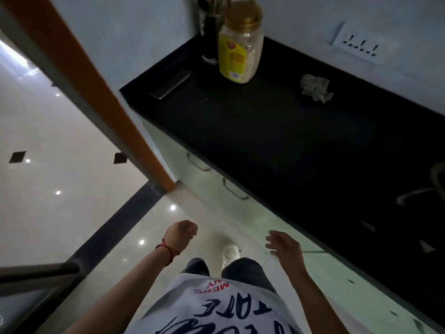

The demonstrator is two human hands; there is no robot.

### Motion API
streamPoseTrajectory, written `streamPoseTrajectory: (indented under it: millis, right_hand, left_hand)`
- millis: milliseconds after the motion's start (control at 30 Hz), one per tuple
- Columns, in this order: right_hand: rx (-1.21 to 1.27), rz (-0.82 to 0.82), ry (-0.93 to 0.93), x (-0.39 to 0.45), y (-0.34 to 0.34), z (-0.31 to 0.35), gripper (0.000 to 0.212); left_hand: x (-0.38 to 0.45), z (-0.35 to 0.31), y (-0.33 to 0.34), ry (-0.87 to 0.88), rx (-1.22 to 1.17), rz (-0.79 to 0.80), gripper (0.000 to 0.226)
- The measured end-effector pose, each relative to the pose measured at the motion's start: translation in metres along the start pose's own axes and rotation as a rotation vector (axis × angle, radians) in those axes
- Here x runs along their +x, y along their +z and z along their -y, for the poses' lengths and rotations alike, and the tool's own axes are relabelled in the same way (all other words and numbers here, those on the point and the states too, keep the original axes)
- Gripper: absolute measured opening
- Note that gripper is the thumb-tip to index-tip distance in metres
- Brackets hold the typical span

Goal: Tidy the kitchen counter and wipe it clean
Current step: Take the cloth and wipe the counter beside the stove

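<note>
while both hands (pixel 231 239) hang empty, seemingly crumpled cloth (pixel 316 87) lies on counter (pixel 277 145).

1 plastic jar (pixel 240 48), 1 crumpled cloth (pixel 316 88), 1 flat dark bar (pixel 170 84), 1 utensil holder (pixel 210 32), 2 cabinet handles (pixel 198 162), 1 wall socket (pixel 360 45)
</note>
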State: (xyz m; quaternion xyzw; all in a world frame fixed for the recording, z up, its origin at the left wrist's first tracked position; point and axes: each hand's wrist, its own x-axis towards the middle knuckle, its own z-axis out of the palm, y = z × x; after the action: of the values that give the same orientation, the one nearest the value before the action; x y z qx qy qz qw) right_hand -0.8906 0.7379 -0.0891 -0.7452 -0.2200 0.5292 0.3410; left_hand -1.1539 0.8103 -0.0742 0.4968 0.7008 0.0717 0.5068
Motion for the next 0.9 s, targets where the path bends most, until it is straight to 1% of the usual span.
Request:
streamPoseTrajectory:
  millis: [33, 100, 133, 167, 200, 233, 300, 333, 400, 500, 567, 667, 733, 833, 900]
  right_hand:
    - [0.035, -0.001, -0.032, 0.005, -0.001, 0.015, 0.016]
    - [0.114, -0.006, -0.083, 0.015, -0.004, 0.046, 0.022]
    - [0.148, -0.011, -0.106, 0.019, -0.005, 0.06, 0.024]
    - [0.168, -0.017, -0.128, 0.023, -0.006, 0.072, 0.023]
    - [0.184, -0.031, -0.141, 0.026, -0.007, 0.082, 0.021]
    - [0.208, -0.05, -0.153, 0.03, -0.008, 0.091, 0.019]
    - [0.27, -0.099, -0.168, 0.037, -0.007, 0.106, 0.019]
    - [0.298, -0.132, -0.169, 0.041, -0.006, 0.113, 0.019]
    - [0.321, -0.218, -0.159, 0.05, -0.002, 0.122, 0.021]
    - [0.324, -0.345, -0.135, 0.065, 0.006, 0.137, 0.02]
    - [0.31, -0.412, -0.123, 0.079, 0.01, 0.152, 0.018]
    - [0.231, -0.487, -0.138, 0.105, 0.011, 0.182, 0.02]
    - [0.145, -0.529, -0.16, 0.125, 0.008, 0.205, 0.027]
    - [0.031, -0.571, -0.203, 0.157, 0.0, 0.242, 0.032]
    - [-0.045, -0.585, -0.216, 0.18, -0.004, 0.259, 0.035]
  left_hand:
    - [0.007, -0.021, -0.004, 0.069, 0.051, 0.012, 0.031]
    - [0.02, -0.062, -0.014, 0.189, 0.163, 0.03, 0.056]
    - [0.028, -0.079, -0.018, 0.246, 0.201, 0.025, 0.064]
    - [0.037, -0.092, -0.021, 0.309, 0.202, 0.006, 0.066]
    - [0.046, -0.104, -0.023, 0.361, 0.18, -0.015, 0.066]
    - [0.057, -0.115, -0.024, 0.394, 0.153, -0.019, 0.061]
    - [0.077, -0.136, -0.025, 0.413, 0.159, 0.016, 0.031]
    - [0.086, -0.146, -0.025, 0.455, 0.184, 0.02, 0.022]
    - [0.106, -0.163, -0.027, 0.597, 0.24, 0.017, 0.024]
    - [0.136, -0.188, -0.034, 0.764, 0.397, 0.039, 0.048]
    - [0.159, -0.204, -0.036, 0.825, 0.527, 0.035, 0.057]
    - [0.188, -0.23, -0.031, 0.877, 0.77, 0.04, 0.053]
    - [0.207, -0.244, -0.022, 0.866, 0.905, 0.081, 0.056]
    - [0.23, -0.254, -0.01, 0.87, 1.029, 0.111, 0.058]
    - [0.238, -0.253, -0.008, 0.891, 1.078, 0.095, 0.059]
